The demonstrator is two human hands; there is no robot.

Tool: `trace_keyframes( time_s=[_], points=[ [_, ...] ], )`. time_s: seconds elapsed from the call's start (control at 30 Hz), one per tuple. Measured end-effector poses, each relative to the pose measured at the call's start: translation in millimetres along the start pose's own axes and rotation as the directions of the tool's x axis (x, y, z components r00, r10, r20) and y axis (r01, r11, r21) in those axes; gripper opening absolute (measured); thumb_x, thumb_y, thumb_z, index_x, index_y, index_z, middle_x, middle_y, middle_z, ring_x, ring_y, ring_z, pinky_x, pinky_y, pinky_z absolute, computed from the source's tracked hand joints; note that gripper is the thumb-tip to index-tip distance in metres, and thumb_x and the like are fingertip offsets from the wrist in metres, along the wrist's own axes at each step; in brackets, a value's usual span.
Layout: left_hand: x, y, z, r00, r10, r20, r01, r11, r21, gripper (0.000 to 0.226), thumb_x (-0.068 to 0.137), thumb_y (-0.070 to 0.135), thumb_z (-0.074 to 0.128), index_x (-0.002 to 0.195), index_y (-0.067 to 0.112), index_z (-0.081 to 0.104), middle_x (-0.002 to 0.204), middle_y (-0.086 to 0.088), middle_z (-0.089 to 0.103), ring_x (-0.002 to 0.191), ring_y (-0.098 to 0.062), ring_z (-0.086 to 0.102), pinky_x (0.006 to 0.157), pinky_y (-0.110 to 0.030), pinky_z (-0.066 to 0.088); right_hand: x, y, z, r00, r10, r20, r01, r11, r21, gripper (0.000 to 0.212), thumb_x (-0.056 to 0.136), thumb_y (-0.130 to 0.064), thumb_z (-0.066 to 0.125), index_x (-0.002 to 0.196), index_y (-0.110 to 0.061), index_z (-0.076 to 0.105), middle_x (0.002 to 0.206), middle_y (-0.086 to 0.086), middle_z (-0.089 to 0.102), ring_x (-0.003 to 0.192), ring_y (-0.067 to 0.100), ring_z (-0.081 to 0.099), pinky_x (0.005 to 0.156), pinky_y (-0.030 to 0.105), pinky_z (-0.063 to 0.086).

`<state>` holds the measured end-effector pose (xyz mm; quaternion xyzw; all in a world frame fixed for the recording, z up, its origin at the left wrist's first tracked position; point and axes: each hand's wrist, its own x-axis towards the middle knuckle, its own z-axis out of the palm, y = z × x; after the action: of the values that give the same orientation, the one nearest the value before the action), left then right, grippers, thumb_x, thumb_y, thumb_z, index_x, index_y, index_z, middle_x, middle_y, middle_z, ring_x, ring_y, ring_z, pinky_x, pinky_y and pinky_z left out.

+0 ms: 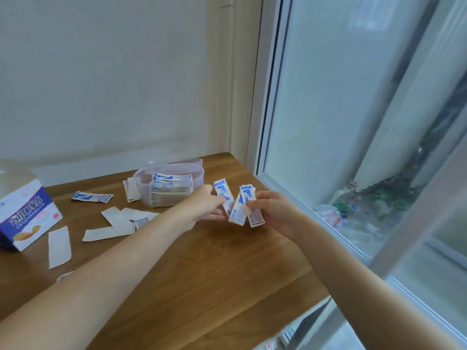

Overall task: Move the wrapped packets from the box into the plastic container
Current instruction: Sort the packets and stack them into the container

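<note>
My left hand (202, 207) pinches one wrapped packet (224, 197) upright above the wooden table (214, 261); my right hand (274, 210) grips a small fan of packets (246, 207) just beside it; the plastic container (170, 184) behind them already holds a stack — more packets lie loose (92, 197) between it and the box (25, 215) at the left edge.

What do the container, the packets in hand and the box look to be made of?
Container: translucent, slightly glossy plastic; the stacked packets show through its wall.
Packets: thin printed wrappers, probably paper or matte film; they look flat and flexible.
Box: printed cardboard, likely, with creased edges and coloured print.
</note>
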<state>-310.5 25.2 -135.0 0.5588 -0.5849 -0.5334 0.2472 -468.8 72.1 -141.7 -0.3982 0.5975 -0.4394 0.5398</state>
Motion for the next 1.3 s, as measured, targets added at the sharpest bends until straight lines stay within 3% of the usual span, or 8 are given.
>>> trace_keyframes(
  time_s=[0.17,0.4,0.53,0.83,1.0,1.07,1.17,1.3],
  points=[
    [4.8,8.8,23.5,0.978,-0.018,0.206,0.034,0.997,-0.074,0.037,0.09,0.004,0.055,0.126,0.009,0.051,0.106,-0.005,0.066,0.087,-0.013,0.064,0.067,-0.022,0.052,1.9,7.5,-7.8,0.995,-0.079,-0.065,0.074,0.995,-0.07,0.015,0.087,-0.004,0.06,0.102,-0.009,0.061,0.094,0.007,0.066,0.08,0.016,0.064,0.07,0.025,0.054],
    [10.7,10.0,32.0,0.985,0.008,0.17,0.013,0.992,-0.126,0.056,0.08,0.0,0.067,0.131,0.013,0.047,0.108,-0.008,0.068,0.087,-0.017,0.067,0.059,-0.022,0.053,4.1,7.9,-10.5,0.983,-0.087,-0.16,0.073,0.993,-0.091,0.029,0.086,-0.011,0.064,0.114,-0.008,0.059,0.108,0.009,0.067,0.095,0.024,0.066,0.084,0.036,0.056],
    [18.2,6.6,32.2,0.991,0.014,0.13,0.001,0.994,-0.112,0.066,0.075,0.0,0.072,0.133,0.012,0.044,0.11,-0.01,0.067,0.094,-0.023,0.066,0.08,-0.034,0.056,4.6,11.5,-12.0,0.984,-0.05,-0.172,0.049,0.999,-0.01,0.031,0.088,-0.014,0.061,0.117,-0.004,0.059,0.11,0.012,0.067,0.096,0.025,0.067,0.088,0.039,0.055],
    [20.0,5.9,37.6,0.991,0.117,0.069,-0.116,0.993,-0.014,0.039,0.08,0.02,0.072,0.116,0.016,0.058,0.111,-0.005,0.068,0.099,-0.018,0.064,0.096,-0.038,0.048,11.4,12.5,-14.9,0.977,-0.02,-0.213,0.05,0.99,0.135,0.023,0.087,-0.007,0.06,0.108,0.002,0.06,0.099,0.016,0.068,0.089,0.027,0.067,0.086,0.04,0.054],
    [18.2,4.0,25.3,0.991,0.126,-0.053,-0.126,0.992,-0.012,0.027,0.084,0.02,0.067,0.111,0.013,0.062,0.106,-0.004,0.068,0.082,-0.012,0.063,0.069,-0.023,0.049,6.4,1.4,-11.2,0.998,0.031,-0.051,-0.01,0.927,0.375,0.024,0.091,-0.007,0.056,0.112,0.003,0.054,0.092,0.013,0.064,0.081,0.022,0.064,0.075,0.033,0.054],
    [14.8,5.8,23.2,0.99,0.133,-0.05,-0.13,0.989,0.065,0.023,0.089,0.025,0.061,0.109,0.014,0.062,0.101,0.0,0.067,0.081,-0.01,0.061,0.067,-0.022,0.046,3.9,1.3,-5.6,0.999,0.023,0.042,-0.035,0.954,0.299,0.024,0.089,-0.006,0.058,0.111,0.002,0.056,0.095,0.012,0.066,0.084,0.021,0.066,0.072,0.033,0.056],
    [8.3,9.4,20.6,0.997,0.047,0.056,-0.045,0.998,-0.031,0.031,0.097,0.033,0.045,0.113,0.012,0.059,0.101,-0.005,0.069,0.087,-0.017,0.067,0.075,-0.03,0.056,6.1,0.4,1.4,0.996,0.001,-0.089,0.012,0.988,0.151,0.021,0.084,-0.003,0.064,0.103,-0.003,0.056,0.101,0.012,0.067,0.087,0.023,0.068,0.074,0.035,0.058],
    [1.2,6.6,12.6,0.975,0.07,0.21,-0.065,0.997,-0.03,0.032,0.099,0.025,0.04,0.122,0.01,0.055,0.109,-0.011,0.068,0.095,-0.022,0.068,0.082,-0.032,0.056,10.0,-4.2,3.0,0.989,-0.05,-0.141,0.059,0.996,0.062,0.035,0.087,-0.002,0.059,0.121,-0.004,0.052,0.116,0.012,0.063,0.1,0.026,0.063,0.083,0.038,0.054]
  ],
)
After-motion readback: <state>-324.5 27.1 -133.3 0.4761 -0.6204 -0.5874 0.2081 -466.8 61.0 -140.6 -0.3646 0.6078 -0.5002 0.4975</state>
